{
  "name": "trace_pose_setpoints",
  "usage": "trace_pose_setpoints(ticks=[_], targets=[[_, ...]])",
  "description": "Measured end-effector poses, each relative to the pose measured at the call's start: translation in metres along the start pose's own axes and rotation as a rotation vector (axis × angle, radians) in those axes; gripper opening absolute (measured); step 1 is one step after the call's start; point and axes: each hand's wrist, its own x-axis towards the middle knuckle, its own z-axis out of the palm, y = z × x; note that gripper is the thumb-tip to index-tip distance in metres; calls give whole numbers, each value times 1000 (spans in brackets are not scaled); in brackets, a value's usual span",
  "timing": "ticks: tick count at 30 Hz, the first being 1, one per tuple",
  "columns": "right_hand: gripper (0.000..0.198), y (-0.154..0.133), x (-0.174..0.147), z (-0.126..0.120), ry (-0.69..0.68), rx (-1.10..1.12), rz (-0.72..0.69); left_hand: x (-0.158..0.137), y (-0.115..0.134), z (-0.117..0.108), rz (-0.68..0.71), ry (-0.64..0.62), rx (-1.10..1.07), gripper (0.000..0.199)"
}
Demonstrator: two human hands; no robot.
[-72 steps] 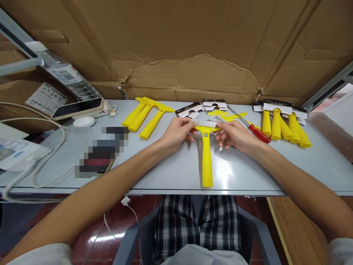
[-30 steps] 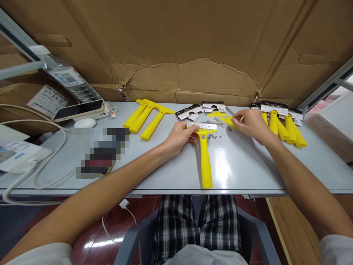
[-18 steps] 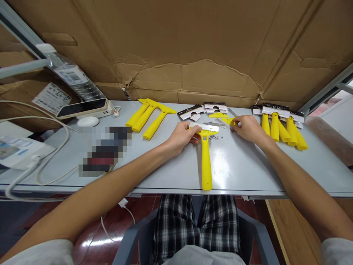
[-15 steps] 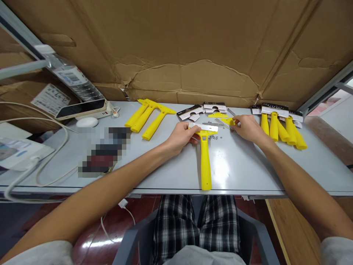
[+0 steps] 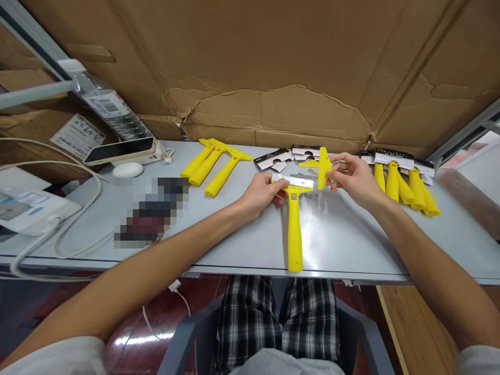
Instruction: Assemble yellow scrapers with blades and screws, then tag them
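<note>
My left hand [image 5: 266, 194] is closed on the head of a yellow scraper [image 5: 295, 234], whose handle points toward me over the table. Along the top of that head lies a flat metal blade [image 5: 300, 180]. In my right hand [image 5: 353, 178], a small yellow plastic cover [image 5: 324, 167] is pinched between the fingertips and stands upright, just right of the scraper head. Several tiny screws [image 5: 307, 196] are scattered behind the scraper. A second yellow cover [image 5: 309, 163] rests near black-and-white cards [image 5: 275, 159] at the back.
Yellow scraper handles [image 5: 222, 174] lie at the back left. Several scrapers with carded heads [image 5: 414, 190] are grouped at the right. A phone [image 5: 121, 152], a white oval case [image 5: 127, 170], cables and a plastic bottle [image 5: 107, 107] occupy the left. Cardboard [image 5: 273, 62] walls the back.
My right hand has lifted the yellow cover from the table and turned it upright beside the scraper head. My left hand keeps its hold on the scraper. The view has shifted slightly.
</note>
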Motion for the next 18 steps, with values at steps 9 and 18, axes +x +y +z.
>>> trace_pose_setpoints(ticks=[9,18], targets=[[48,3,-1,6,-29,33,18,-1,3,0,7,-9,-4,16],[59,11,0,9,-32,116,105,0,1,2,6,-8,0,16]])
